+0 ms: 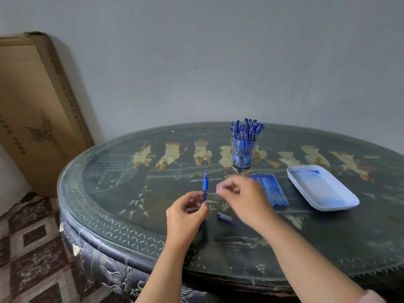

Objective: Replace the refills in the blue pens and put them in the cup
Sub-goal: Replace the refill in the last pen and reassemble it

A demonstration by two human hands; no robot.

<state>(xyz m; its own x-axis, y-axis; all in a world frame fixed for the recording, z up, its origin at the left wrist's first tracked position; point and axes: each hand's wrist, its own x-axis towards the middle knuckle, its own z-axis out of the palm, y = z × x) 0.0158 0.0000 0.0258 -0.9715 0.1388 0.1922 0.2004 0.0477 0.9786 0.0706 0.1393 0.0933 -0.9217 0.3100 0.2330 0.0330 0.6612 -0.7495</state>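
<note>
1. Presently the left hand [185,212] pinches a blue pen [205,184] by its lower barrel, fingers closed on it; pen upright, tip up, rising above that hand.
2. Right hand [238,193] hovers just right of the pen, motion-blurred. Fingers look curled together with something small and pale at the fingertips; cannot tell what, nor whether it is gripped.
3. Pen cap [225,217] lies on the table [109,204] between the two hands, below the right hand.
4. Row of refills [271,189] lies flat just right of the right hand, partly hidden by it.
5. White tray [341,204] sits further right, beyond the refills.
6. Clear cup [243,152], full of blue pens, stands beyond the right hand, well apart.
</note>
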